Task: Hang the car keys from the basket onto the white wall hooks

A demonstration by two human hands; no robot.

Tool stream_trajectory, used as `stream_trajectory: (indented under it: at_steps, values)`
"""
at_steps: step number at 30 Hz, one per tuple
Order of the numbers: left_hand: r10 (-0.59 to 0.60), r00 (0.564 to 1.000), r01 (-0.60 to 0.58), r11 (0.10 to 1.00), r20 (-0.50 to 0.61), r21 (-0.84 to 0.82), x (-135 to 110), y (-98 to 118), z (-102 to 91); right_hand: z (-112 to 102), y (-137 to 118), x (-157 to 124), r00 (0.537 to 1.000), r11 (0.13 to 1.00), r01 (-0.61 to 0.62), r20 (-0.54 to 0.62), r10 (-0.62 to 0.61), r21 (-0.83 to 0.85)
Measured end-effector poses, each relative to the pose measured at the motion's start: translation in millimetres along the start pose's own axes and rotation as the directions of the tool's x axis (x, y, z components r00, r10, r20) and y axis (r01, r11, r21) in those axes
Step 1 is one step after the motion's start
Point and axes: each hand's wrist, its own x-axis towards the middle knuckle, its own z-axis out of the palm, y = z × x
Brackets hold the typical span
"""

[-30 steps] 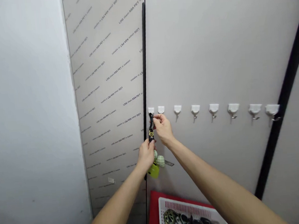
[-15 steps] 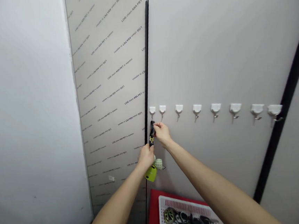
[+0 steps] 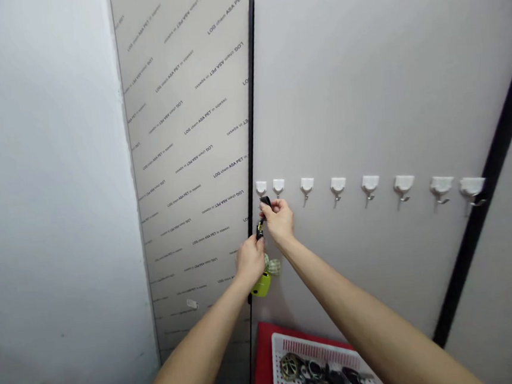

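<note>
My right hand (image 3: 280, 221) pinches the top loop of a black strap (image 3: 266, 202) with yellow marks, just under the leftmost white hook (image 3: 261, 188). Lower down, my left hand (image 3: 250, 261) is closed around the strap's lower part. From beneath the left hand hang a yellow-green tag or case (image 3: 261, 285) and a pale green checked bow (image 3: 273, 266). The strap and these pieces look like one keychain. The leftmost hook's metal tip is partly hidden by the loop, and I cannot tell whether they touch.
A row of white adhesive hooks (image 3: 370, 183) runs rightward along the grey panel. Below stands a white perforated basket (image 3: 277, 357) holding several dark keys and keychains (image 3: 326, 380), on a red surface (image 3: 263, 341). A black vertical strip (image 3: 250, 127) borders a printed panel at left.
Both hands have risen slightly, the strap's loop moving up toward the leftmost hook. The yellow-green piece and bow have lifted along with them.
</note>
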Motion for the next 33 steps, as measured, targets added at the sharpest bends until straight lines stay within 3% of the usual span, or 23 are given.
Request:
stream_trajectory:
  at_steps: [7, 13, 16, 19, 26, 30, 33]
  values:
    - [-0.041, 0.999, 0.042, 0.998, 0.011, -0.047, 2, -3, -2.7, -4, -1, -3, 0.999, 0.997, 0.002, 0.047, 0.001, -0.077]
    - [-0.007, 1.000, 0.006, 0.999, -0.015, -0.044, 5, 3, -5.8, 1, -9, -4, 0.991, 0.984, 0.130, -0.030, -0.134, -0.123]
    - [-0.012, 1.000, 0.012, 1.000, 0.015, -0.017, 6, 4, -4.5, 0, -5, 0, 0.993, 0.975, 0.070, -0.078, -0.088, -0.210]
    - [-0.031, 0.998, 0.031, 1.000, 0.048, 0.000, 4, 2, 0.1, -2, 0, 0, 0.998, 0.977, 0.037, -0.051, -0.049, -0.211]
    - [0.003, 1.000, -0.003, 1.000, 0.002, -0.024, 2, -1, 3.2, -3, -4, -6, 0.990, 0.981, 0.143, 0.011, -0.143, -0.133]
    - [-0.006, 1.000, 0.006, 1.000, 0.011, -0.013, 2, 1, 2.4, -4, -2, -1, 0.994, 0.966, 0.102, -0.001, -0.105, -0.236]
    - [-0.052, 0.995, 0.052, 0.999, 0.086, 0.001, 1, -2, 4.1, -6, 6, 2, 0.999, 0.952, 0.046, 0.029, -0.039, -0.303]
